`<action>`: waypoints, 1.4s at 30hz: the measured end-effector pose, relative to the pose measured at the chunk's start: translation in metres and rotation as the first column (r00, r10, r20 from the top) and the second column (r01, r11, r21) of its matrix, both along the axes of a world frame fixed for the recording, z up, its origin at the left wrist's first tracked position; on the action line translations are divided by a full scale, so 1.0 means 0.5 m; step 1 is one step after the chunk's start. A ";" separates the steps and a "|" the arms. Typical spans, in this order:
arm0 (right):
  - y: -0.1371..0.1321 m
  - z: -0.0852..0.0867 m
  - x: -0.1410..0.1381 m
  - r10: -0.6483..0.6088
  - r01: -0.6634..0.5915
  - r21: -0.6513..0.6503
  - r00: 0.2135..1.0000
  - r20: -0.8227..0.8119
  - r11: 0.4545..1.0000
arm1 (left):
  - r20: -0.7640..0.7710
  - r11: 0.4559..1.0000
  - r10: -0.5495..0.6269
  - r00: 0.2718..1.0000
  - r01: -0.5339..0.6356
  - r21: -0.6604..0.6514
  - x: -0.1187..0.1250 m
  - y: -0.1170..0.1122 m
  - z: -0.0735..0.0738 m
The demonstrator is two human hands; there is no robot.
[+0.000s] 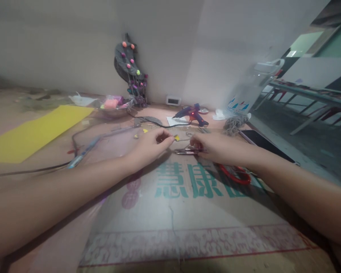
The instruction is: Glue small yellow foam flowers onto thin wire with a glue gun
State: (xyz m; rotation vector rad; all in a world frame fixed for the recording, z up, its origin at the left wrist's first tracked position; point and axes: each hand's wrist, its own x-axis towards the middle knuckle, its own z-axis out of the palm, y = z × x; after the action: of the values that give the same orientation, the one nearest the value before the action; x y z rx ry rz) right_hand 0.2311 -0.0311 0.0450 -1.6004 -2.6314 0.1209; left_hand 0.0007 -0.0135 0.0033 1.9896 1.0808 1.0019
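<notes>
My left hand [153, 145] is closed in a pinch, thumb against fingers, on a small yellow piece [176, 138]. From that piece a thin grey yarn [184, 140] runs over to my right hand [211, 147]. The right fingers are curled around a pair of small metal thread snips [184, 151], whose blades point left below the yarn. Whether those fingers also pinch the yarn end, I cannot tell. Beyond my left hand lie a yellow heart-shaped cutout [145, 131] and another small yellow piece [136, 136].
A glue gun [191, 112] with a red light stands at the back, near a grey yarn ball [235, 124]. Red-handled scissors [235, 175] lie under my right forearm. Around them are a phone [267, 145], a yellow sheet [39, 132], a blue pen [83, 152] and a pompom-trimmed grey crescent [127, 62].
</notes>
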 end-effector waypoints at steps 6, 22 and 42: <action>-0.021 0.021 -0.019 0.081 -0.107 -0.166 0.984 -0.159 0.980 | -0.006 1.000 0.001 1.000 -0.001 0.000 -0.001 0.002 -0.002; 0.036 -0.071 0.000 0.207 -0.094 0.509 0.964 -0.169 0.856 | -0.023 1.000 0.011 1.000 -0.010 0.016 -0.001 0.000 0.001; 0.048 -0.078 0.001 0.271 -0.158 0.547 0.953 -0.133 0.822 | -0.044 1.000 0.011 0.999 -0.011 0.001 0.002 -0.003 0.006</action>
State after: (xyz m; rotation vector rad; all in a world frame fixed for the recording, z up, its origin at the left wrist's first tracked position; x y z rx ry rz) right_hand 0.2315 -0.0070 0.0058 -1.0431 -2.3800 -0.3845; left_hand 0.0016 -0.0153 0.0064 2.0172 1.1161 0.9678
